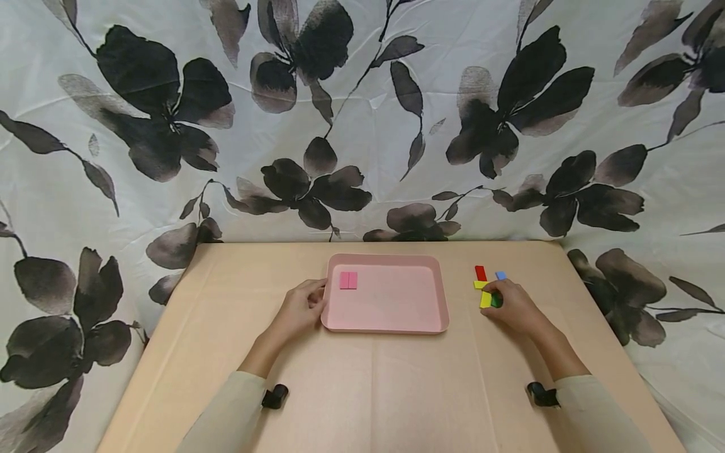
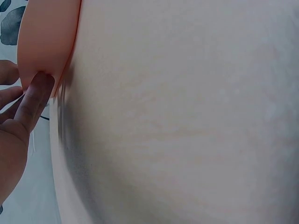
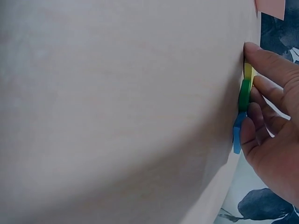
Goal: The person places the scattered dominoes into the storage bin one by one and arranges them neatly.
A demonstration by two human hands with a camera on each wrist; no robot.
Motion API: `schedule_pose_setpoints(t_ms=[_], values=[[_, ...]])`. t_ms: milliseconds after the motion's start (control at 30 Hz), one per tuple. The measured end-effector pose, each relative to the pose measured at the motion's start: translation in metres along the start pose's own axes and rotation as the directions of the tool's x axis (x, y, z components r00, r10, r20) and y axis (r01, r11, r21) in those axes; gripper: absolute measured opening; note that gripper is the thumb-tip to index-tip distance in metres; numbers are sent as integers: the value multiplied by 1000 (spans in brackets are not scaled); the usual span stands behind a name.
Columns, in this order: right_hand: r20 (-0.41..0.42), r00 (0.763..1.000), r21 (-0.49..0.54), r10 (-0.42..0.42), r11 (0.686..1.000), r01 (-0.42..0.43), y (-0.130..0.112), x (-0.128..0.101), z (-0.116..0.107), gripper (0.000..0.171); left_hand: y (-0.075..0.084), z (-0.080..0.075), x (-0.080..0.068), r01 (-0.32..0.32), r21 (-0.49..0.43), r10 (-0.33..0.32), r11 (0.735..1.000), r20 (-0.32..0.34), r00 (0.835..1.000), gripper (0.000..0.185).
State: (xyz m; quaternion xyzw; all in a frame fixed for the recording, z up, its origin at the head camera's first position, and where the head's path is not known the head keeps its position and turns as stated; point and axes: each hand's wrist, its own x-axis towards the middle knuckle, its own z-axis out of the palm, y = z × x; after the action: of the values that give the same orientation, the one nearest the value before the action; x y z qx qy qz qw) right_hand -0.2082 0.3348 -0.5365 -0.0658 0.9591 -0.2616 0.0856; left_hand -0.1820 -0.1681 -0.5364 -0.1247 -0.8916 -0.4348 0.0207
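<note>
A pink tray (image 1: 387,308) lies on the table with two pink blocks (image 1: 348,280) side by side in its upper left part. My left hand (image 1: 303,306) holds the tray's left edge; in the left wrist view the thumb (image 2: 37,93) presses the outer wall. To the right of the tray my right hand (image 1: 512,305) pinches a yellow block (image 1: 486,300) between thumb and forefinger. Beside it, partly behind the fingers, is a green block (image 1: 496,300). Another yellow block (image 1: 479,285), a red block (image 1: 481,273) and a blue block (image 1: 501,275) lie just beyond.
The light wooden table (image 1: 385,390) stretches toward me. A white cloth (image 1: 374,126) with dark flowers hangs behind it and shows at both sides. Black straps (image 1: 275,397) sit at both wrists.
</note>
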Motion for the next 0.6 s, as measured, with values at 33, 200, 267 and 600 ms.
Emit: schedule_pose_setpoints(t_ms=[33,200,267,600], values=[[1,1000,2,1,1000,-1,0,0,0,53,0,0,0,1,1,-1,1000,0,1000,49],[2,1000,13,1,1000,-1,0,-2,-1,53,1,0,0,1,1,-1,1000,1,1000,50],[-3,1000,17,0,1000,0,0,-3,-2,52,0,0,0,2,1,-2,1000,3,1000,50],[-66,997,24,-51,998,52,-25,-4,-6,50,-1,0,0,-11,-13,11,1000,4,1000,50]])
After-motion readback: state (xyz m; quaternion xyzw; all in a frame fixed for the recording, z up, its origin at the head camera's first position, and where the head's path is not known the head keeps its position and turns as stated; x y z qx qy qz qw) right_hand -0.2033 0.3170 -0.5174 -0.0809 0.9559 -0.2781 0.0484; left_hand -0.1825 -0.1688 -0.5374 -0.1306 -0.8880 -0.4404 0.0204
